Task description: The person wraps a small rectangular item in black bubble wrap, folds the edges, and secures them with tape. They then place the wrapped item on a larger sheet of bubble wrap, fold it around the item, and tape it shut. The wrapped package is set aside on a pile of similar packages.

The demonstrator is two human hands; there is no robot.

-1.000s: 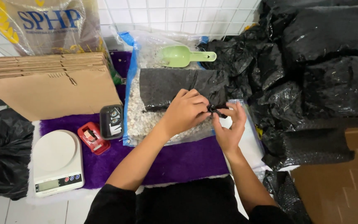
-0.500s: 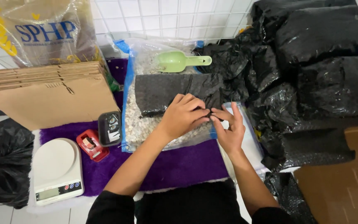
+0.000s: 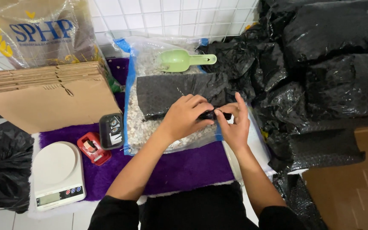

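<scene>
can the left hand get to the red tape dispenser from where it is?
Probably yes. The left hand pinches the black bubble-wrap parcel, and the red tape dispenser sits uncovered on the purple mat, nothing between them.

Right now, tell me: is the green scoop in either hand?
No. The green scoop lies on the open bag of pebbles, beyond both hands.

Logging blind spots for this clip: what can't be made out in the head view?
- Contents of the black wrapped packet: opaque wrap.
- What the fingers pinch: too small, covered by the left hand and right hand.
- Scale display: too small.
- Stacked black parcels: cut off by the frame's right edge.
</scene>
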